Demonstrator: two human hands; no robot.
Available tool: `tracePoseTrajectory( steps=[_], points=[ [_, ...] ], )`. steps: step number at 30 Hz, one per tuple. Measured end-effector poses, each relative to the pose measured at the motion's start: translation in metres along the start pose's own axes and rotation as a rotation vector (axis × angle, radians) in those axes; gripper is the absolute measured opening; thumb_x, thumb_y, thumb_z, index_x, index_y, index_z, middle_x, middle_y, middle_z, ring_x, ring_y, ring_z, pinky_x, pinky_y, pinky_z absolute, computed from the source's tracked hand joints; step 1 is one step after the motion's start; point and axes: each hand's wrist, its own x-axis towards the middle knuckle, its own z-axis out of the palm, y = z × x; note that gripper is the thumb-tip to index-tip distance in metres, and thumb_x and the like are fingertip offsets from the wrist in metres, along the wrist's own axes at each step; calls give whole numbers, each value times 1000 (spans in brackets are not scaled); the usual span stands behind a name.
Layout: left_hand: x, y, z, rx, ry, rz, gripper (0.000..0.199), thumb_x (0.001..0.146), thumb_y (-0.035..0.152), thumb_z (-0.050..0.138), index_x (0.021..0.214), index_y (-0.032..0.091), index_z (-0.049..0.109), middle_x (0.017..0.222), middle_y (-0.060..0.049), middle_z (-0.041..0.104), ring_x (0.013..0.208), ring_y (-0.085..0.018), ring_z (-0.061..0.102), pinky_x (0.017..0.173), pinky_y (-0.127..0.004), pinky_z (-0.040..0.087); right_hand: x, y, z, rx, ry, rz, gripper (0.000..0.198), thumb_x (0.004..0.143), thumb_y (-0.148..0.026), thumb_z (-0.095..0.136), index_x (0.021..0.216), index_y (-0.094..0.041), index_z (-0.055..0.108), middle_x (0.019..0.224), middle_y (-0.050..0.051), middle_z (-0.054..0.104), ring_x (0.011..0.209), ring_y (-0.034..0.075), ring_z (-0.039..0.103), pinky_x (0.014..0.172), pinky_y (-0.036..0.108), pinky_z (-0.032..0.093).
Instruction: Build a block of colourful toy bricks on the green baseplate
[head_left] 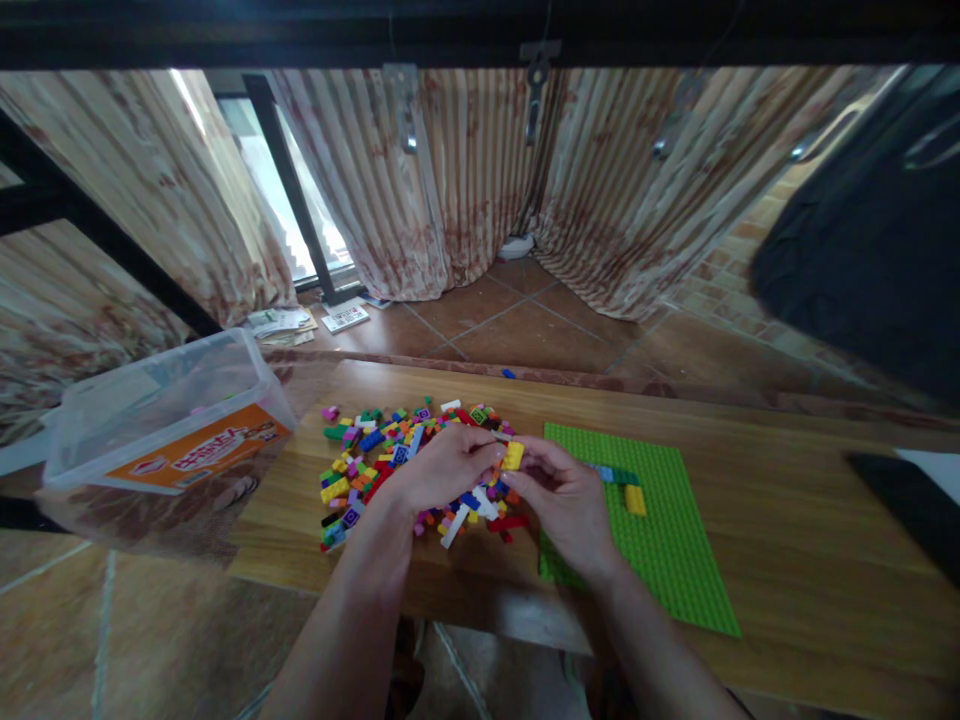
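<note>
A yellow toy brick (512,456) is held up between my two hands, above the right side of a pile of loose bricks (382,470). My left hand (450,466) is closed, its thumb and fingertips pinching at the brick's left side. From the right, my right hand (566,500) grips the same brick between thumb and fingers. Behind that hand lies a green baseplate (667,550), its left part partly covered. On it stand a light blue brick (604,473), a dark green brick (625,477) and another yellow brick (635,500), placed close together.
A clear plastic tub (169,400) with an orange label stands left of the pile. One blue brick (508,373) lies near the far edge of the wooden table (795,540). A black flat object (900,505) is at the right. Curtains (472,180) hang beyond.
</note>
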Motion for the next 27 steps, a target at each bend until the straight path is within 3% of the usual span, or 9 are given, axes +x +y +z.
tracePoseTrajectory(
  steps=[3, 7, 10, 13, 19, 23, 27],
  points=[
    [0, -2, -2, 17, 41, -5, 38, 85, 46, 51, 62, 16, 54, 54, 4, 43, 49, -8, 33, 46, -21, 25, 1, 1, -2, -35, -28, 10, 31, 76, -31, 73, 105, -23, 68, 89, 2, 72, 79, 18, 66, 75, 34, 56],
    [1, -8, -10, 168, 184, -25, 36, 84, 42, 50, 59, 17, 49, 53, 5, 38, 51, -9, 34, 48, -22, 23, 1, 4, -5, -464, -87, -81, 29, 76, -25, 72, 104, -23, 71, 103, 6, 71, 94, 23, 63, 88, 42, 51],
    [2, -13, -14, 267, 214, -10, 35, 86, 40, 49, 60, 17, 51, 54, 5, 38, 53, -10, 34, 51, -23, 24, 2, 5, -4, -686, -100, -165, 34, 74, -26, 75, 107, -23, 71, 116, 9, 67, 109, 28, 57, 97, 47, 46],
    [4, -15, -13, 360, 266, 2, 33, 85, 38, 50, 61, 16, 55, 55, 4, 43, 54, -10, 38, 53, -24, 25, 3, 6, -3, -733, -70, -196, 43, 74, -31, 75, 116, -22, 68, 123, 10, 64, 114, 29, 55, 99, 48, 45],
    [3, -12, -17, 445, 386, -42, 31, 86, 32, 50, 59, 17, 56, 52, 4, 45, 53, -12, 41, 56, -25, 24, 11, 13, -13, -652, 100, -198, 30, 89, -39, 57, 110, -21, 70, 110, 10, 71, 104, 26, 62, 94, 45, 47],
    [0, -9, -28, 410, 450, -37, 29, 85, 30, 52, 60, 17, 57, 55, 2, 51, 56, -13, 45, 58, -25, 25, 52, 10, -23, -673, 249, -100, 35, 89, -44, 51, 100, -18, 72, 97, 11, 75, 80, 23, 67, 77, 39, 52],
    [-8, -10, -43, 367, 561, -33, 31, 85, 32, 53, 58, 18, 56, 52, 3, 47, 53, -13, 43, 57, -25, 25, 128, -1, -15, -980, 61, -90, 27, 86, -36, 55, 93, -19, 75, 96, 10, 76, 87, 23, 68, 79, 35, 50]
  ],
)
